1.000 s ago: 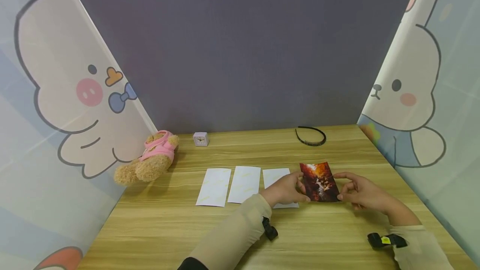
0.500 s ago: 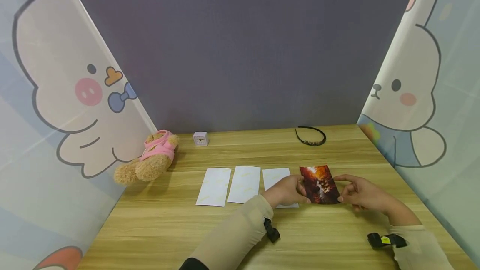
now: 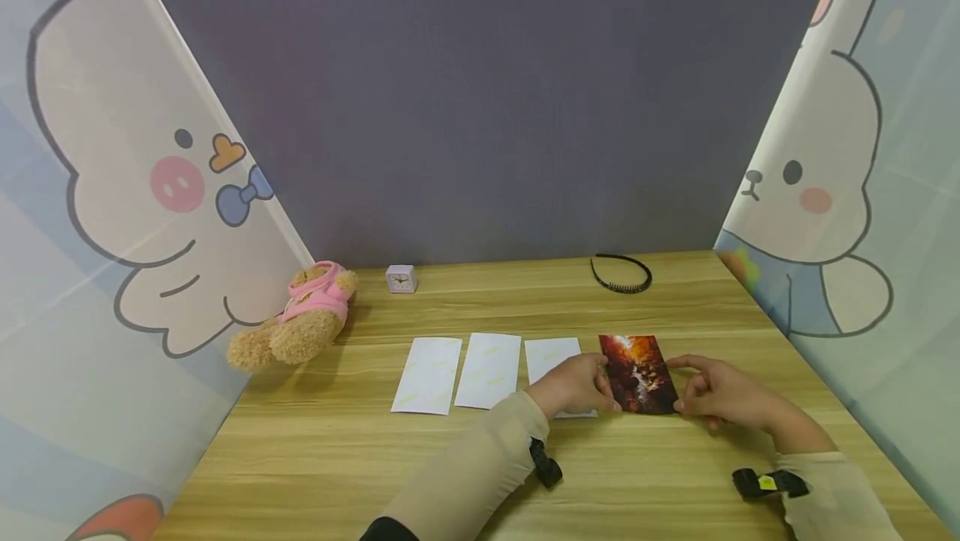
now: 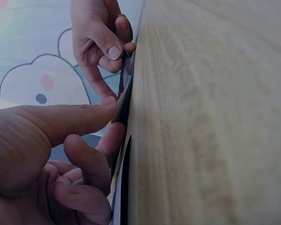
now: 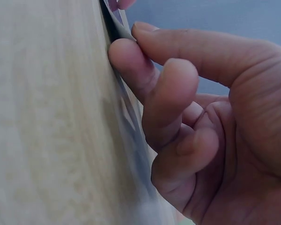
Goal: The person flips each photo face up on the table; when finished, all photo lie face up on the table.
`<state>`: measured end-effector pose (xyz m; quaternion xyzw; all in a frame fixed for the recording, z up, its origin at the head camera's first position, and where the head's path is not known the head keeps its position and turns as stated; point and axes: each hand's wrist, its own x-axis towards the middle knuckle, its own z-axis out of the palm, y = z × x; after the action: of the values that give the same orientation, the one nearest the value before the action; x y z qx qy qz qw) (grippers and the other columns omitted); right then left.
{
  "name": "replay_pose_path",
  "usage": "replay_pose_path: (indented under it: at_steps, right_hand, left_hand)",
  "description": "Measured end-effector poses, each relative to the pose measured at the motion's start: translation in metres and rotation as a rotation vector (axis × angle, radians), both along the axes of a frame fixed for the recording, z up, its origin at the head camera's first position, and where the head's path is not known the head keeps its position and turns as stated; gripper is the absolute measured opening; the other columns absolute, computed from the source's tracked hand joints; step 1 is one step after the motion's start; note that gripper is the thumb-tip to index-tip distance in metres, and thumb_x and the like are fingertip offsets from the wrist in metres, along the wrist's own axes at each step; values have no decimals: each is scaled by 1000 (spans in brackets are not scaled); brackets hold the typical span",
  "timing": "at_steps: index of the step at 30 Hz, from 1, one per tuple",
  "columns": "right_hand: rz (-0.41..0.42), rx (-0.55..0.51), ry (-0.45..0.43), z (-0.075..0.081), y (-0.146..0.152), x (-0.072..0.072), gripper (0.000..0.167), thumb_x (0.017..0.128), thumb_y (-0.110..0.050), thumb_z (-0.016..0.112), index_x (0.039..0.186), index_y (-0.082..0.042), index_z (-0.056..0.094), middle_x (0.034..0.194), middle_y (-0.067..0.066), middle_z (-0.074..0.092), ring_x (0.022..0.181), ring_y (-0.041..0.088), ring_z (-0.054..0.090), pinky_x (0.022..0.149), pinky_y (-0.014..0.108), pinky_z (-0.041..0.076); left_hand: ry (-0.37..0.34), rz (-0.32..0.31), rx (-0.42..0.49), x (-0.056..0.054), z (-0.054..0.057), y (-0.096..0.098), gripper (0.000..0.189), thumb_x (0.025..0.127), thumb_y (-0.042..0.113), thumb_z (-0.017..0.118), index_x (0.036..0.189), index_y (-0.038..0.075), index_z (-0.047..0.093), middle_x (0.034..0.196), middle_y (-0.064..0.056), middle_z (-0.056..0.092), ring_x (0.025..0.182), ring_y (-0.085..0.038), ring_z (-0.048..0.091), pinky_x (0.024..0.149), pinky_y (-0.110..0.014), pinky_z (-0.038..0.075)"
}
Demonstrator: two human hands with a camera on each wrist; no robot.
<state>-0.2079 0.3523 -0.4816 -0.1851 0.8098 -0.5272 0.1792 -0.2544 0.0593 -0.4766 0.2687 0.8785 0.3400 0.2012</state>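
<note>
On the right half of the head frame, below the middle, a person holds a glossy rectangular card with a fiery orange, dark red and black print (image 3: 639, 374), and this card is just above the table of yellowish striped wood (image 3: 322, 458) or touching it; I cannot tell which. The left hand (image 3: 577, 384) pinches the card's left edge between thumb and a finger, and its other fingers are bent loosely. The right hand (image 3: 726, 395) pinches the right edge in a similar manner, near the lower corner. Both arms wear beige sleeves (image 3: 480, 466) with black straps near the wrists.

At the centre of the frame three white paper rectangles with faint yellowish marks lie in one row: the left one (image 3: 427, 374), the middle one (image 3: 488, 370) and the right one (image 3: 553, 353), which the left hand partly covers.

Farther back, a light brown plush toy in pink clothing (image 3: 315, 301) lies at the left of the frame, near a small pale square clock (image 3: 401, 278). Above the card, toward the back edge, rests a thin black toothed headband (image 3: 626, 288). A dark grey panel (image 3: 480, 107) fills the upper middle.
</note>
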Motion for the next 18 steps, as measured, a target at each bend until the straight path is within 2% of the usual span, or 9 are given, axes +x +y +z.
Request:
replay_pose_path:
  at_steps: [1,3,5,9,10,13,15,18]
  right_hand:
    - [-1,3,1,0,0,0,78,98,-6,73,152,20,23,75,17,67,47,12,55,42,28,45]
    - [-7,9,-1,0,-1,0,78,98,-7,74,152,20,24,75,16,67,47,12,55,41,27,45]
    - [-12,16,-2,-1,-1,0,78,98,-7,74,152,20,24,74,15,67,46,12,55,42,27,45]
    - [-14,38,-5,0,-2,1,79,99,-8,74,153,19,24,73,14,66,46,11,54,41,26,44]
    - [-13,44,-5,0,-2,1,79,99,-9,74,153,19,23,73,14,66,46,10,53,41,26,44]
    - [-16,52,-11,2,-3,2,80,99,-10,74,153,19,23,73,15,65,46,9,51,41,26,43]
    - [-21,52,-13,1,-3,2,80,99,-10,74,153,18,23,72,16,65,45,9,49,40,25,43]
    - [-27,56,-12,0,-2,1,80,99,-10,74,154,17,23,72,15,65,45,8,49,40,26,44]
  left_hand:
    - [4,-1,-7,0,0,0,20,91,27,86,89,19,67,70,9,68,71,-7,59,107,-29,46]
    - [10,1,-19,0,-1,1,20,91,27,85,90,20,67,70,9,68,70,-7,59,107,-28,47]
    - [6,9,-26,0,-1,1,25,91,27,86,107,19,69,69,9,69,65,-10,60,100,-26,49]
    - [-1,27,-39,1,-1,1,60,89,27,87,142,17,60,68,7,68,57,-15,60,85,-22,49]
    - [-2,29,-39,1,-1,1,62,89,27,87,144,17,58,67,7,68,56,-15,60,84,-22,49]
    - [0,26,-37,1,0,2,51,90,26,87,134,18,63,67,7,69,59,-13,61,89,-22,49]
    - [1,24,-36,2,1,1,51,90,26,86,135,18,62,67,7,69,58,-12,60,90,-22,49]
    - [-9,26,-29,3,2,1,64,90,25,86,146,16,57,68,7,69,54,-12,57,85,-22,50]
